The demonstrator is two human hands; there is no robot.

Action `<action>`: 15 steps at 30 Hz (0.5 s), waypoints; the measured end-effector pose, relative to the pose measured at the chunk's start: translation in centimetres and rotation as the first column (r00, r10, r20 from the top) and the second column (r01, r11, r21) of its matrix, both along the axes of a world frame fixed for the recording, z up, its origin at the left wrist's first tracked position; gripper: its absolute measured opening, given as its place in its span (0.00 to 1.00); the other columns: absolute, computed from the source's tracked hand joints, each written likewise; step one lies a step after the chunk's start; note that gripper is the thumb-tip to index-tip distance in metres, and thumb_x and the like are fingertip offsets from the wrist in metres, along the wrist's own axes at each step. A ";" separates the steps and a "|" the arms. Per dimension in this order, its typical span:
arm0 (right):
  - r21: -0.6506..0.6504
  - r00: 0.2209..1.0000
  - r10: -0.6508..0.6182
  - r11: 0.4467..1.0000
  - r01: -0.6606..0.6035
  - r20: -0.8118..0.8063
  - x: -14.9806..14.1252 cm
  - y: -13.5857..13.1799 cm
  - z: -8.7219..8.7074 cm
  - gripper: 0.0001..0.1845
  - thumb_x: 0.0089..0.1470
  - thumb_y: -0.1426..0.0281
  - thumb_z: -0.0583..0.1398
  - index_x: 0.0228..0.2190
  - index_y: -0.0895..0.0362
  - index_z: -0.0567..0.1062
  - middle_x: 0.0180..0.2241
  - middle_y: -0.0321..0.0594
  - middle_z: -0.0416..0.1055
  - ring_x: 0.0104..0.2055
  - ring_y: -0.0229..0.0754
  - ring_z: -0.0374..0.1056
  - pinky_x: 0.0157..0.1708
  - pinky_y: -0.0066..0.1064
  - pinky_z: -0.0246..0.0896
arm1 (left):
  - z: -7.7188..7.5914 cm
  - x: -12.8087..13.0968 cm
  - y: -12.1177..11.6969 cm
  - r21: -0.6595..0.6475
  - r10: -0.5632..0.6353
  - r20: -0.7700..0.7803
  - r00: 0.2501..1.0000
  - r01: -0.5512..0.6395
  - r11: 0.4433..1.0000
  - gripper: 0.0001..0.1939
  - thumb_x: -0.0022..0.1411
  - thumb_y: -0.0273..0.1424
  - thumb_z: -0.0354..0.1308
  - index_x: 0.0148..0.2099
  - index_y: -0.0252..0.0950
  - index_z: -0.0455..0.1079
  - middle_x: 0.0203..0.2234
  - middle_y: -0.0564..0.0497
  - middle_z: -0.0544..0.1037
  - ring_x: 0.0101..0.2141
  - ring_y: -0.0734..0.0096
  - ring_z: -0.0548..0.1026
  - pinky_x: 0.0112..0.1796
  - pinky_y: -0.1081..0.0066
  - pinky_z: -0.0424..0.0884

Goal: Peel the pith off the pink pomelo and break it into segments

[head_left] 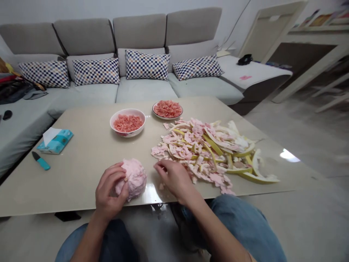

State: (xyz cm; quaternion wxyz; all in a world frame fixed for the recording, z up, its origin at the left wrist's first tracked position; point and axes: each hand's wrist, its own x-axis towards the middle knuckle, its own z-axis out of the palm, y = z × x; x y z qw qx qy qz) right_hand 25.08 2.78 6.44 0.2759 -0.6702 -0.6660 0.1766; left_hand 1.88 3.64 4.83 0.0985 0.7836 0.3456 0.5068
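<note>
My left hand (pixel 111 187) is wrapped round the left side of a peeled pomelo (pixel 135 179), whose surface is covered in pale pink pith. The fruit rests on the table near its front edge. To the right of it, my right hand (pixel 176 178) is apart from the fruit, thumb and fingertips pinched together. Whether anything small is between those fingertips cannot be made out. A heap of pomelo peel (pixel 207 145), green-yellow rind strips and pink-white pith scraps, lies just beyond and right of my right hand, partly hidden by it.
Farther back on the table (pixel 87 160) stand a bowl (pixel 116 128) and a plate (pixel 163 118), both with pink-red pomelo flesh. At left lie a teal-handled knife (pixel 42 162) and a tissue pack (pixel 58 142). A grey sofa (pixel 84 38) with checked cushions is behind.
</note>
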 end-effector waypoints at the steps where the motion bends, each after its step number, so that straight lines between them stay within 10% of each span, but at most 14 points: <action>1: 0.005 0.995 0.056 0.998 -0.056 -0.080 -0.7 -0.2 0.2 0.08 0.61 0.69 0.59 0.35 0.56 0.79 0.34 0.41 0.80 0.34 0.42 0.74 0.34 0.29 0.61 | -0.1 0.1 0.0 -0.006 0.028 -0.030 0.999 -0.028 1.000 0.15 0.59 0.24 0.61 0.49 0.38 0.69 0.45 0.46 0.74 0.53 0.57 0.74 0.52 0.56 0.72; 6: 0.048 0.944 0.189 0.982 -0.183 -0.271 -2.6 -0.5 0.6 0.13 0.56 0.69 0.64 0.45 0.56 0.79 0.41 0.41 0.79 0.33 0.38 0.73 0.36 0.30 0.66 | -0.7 0.5 0.0 -0.163 0.128 -0.149 0.981 -0.152 0.975 0.22 0.63 0.34 0.59 0.59 0.42 0.65 0.56 0.42 0.68 0.57 0.55 0.69 0.56 0.52 0.69; 15: 0.068 0.968 0.177 0.984 -0.167 -0.178 -3.6 0.2 1.3 0.04 0.50 0.76 0.65 0.30 0.58 0.81 0.29 0.38 0.77 0.30 0.39 0.71 0.32 0.28 0.62 | -0.6 0.9 0.2 -0.183 0.130 -0.129 0.983 -0.153 0.971 0.20 0.62 0.32 0.60 0.56 0.43 0.67 0.54 0.45 0.71 0.54 0.58 0.71 0.55 0.55 0.70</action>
